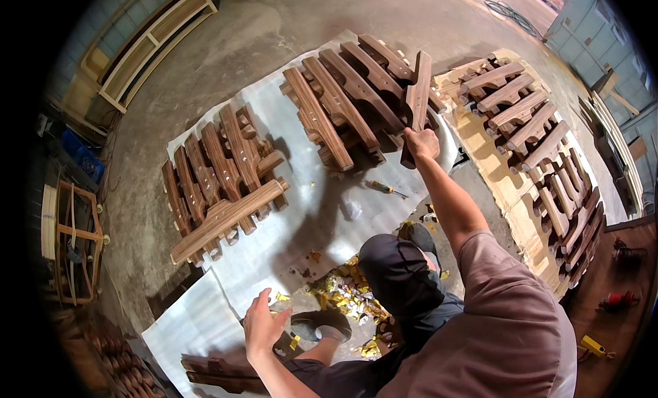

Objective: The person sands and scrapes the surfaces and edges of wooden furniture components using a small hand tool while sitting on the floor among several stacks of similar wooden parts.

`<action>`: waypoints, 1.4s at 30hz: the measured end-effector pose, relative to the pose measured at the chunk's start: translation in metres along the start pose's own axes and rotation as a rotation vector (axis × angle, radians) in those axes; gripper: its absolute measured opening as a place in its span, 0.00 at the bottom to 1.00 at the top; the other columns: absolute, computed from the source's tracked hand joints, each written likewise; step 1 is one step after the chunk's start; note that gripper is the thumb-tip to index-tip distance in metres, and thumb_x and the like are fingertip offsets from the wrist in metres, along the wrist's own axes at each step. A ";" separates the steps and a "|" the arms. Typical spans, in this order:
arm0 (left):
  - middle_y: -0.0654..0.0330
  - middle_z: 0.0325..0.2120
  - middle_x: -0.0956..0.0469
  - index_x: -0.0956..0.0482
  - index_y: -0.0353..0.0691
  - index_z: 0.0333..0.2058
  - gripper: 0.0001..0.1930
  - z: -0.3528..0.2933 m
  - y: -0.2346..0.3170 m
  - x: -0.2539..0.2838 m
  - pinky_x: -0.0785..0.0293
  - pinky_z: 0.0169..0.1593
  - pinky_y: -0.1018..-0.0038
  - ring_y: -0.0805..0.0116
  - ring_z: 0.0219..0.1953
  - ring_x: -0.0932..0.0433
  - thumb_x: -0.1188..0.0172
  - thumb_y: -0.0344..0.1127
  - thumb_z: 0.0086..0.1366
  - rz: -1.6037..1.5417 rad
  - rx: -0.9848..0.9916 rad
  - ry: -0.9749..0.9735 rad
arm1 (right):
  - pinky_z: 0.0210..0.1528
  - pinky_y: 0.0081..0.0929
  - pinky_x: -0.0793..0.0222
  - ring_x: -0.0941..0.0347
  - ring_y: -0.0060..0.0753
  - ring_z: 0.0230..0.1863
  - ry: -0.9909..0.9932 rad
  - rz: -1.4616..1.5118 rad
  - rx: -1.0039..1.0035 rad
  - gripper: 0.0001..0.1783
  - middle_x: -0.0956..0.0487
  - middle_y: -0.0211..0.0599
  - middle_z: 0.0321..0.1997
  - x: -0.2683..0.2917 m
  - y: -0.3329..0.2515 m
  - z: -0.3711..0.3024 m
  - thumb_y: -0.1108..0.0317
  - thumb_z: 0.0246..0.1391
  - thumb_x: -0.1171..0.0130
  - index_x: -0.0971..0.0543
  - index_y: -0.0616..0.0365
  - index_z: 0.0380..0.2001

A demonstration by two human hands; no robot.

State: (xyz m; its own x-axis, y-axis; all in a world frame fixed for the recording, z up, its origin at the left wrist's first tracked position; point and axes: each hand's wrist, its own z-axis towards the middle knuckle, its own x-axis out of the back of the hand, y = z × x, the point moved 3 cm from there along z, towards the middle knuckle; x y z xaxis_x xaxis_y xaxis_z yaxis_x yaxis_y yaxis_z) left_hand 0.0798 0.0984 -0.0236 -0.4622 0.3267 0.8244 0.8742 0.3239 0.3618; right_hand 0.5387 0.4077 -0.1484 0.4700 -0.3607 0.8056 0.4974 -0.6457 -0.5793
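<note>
My right hand (423,144) is closed round the lower part of a dark brown shaped wooden piece (418,89), which stands tilted at the right end of a row of similar wooden pieces (336,100). My left hand (264,326) is raised, fingers apart, with nothing in it, above the white sheet near my foot. On that white sheet (295,213), a screwdriver (387,189) with a green and orange handle lies below the row, near a small crumpled clear plastic bag (351,209).
Another stack of wooden pieces (223,172) stands left, with one laid across its front. More pieces (521,113) rest on cardboard (473,154) at right. Yellow and white scraps (349,288) litter the floor by my feet. Two pieces (223,374) lie at lower left. A coiled hose (510,15) lies far right.
</note>
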 end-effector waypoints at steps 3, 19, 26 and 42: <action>0.46 0.43 0.20 0.28 0.36 0.56 0.36 0.002 -0.007 -0.002 0.25 0.48 0.63 0.51 0.44 0.20 0.27 0.39 0.48 0.004 -0.035 0.060 | 0.49 0.40 0.25 0.19 0.50 0.46 0.027 -0.022 0.001 0.30 0.16 0.53 0.39 -0.005 0.006 0.010 0.45 0.41 0.39 0.15 0.63 0.36; 0.49 0.43 0.21 0.29 0.36 0.56 0.36 0.013 -0.017 -0.003 0.24 0.45 0.64 0.56 0.41 0.20 0.26 0.37 0.48 -0.004 -0.037 0.088 | 0.52 0.45 0.27 0.21 0.55 0.48 0.012 0.065 0.022 0.38 0.18 0.57 0.45 -0.026 -0.020 -0.006 0.43 0.43 0.37 0.28 0.65 0.48; 0.50 0.43 0.21 0.29 0.37 0.56 0.35 0.012 -0.009 -0.002 0.24 0.45 0.64 0.56 0.41 0.21 0.26 0.36 0.48 -0.032 -0.033 0.063 | 0.55 0.45 0.31 0.25 0.60 0.54 -0.228 0.105 0.147 0.50 0.22 0.64 0.49 -0.060 -0.064 -0.037 0.36 0.44 0.34 0.40 0.66 0.55; 0.45 0.47 0.23 0.29 0.36 0.56 0.34 0.001 0.003 0.006 0.29 0.53 0.58 0.45 0.51 0.25 0.29 0.40 0.51 -0.032 0.028 -0.031 | 0.52 0.38 0.26 0.28 0.50 0.54 -0.115 -0.650 1.277 0.29 0.34 0.40 0.66 -0.077 -0.093 0.059 0.68 0.54 0.46 0.28 0.39 0.61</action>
State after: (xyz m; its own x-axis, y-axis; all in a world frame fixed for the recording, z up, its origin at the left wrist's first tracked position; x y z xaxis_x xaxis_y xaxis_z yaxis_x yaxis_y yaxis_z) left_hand 0.0797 0.1024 -0.0180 -0.4946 0.3433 0.7984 0.8546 0.3591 0.3750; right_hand 0.4991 0.5350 -0.1636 -0.0654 -0.1470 0.9870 0.9154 0.3849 0.1180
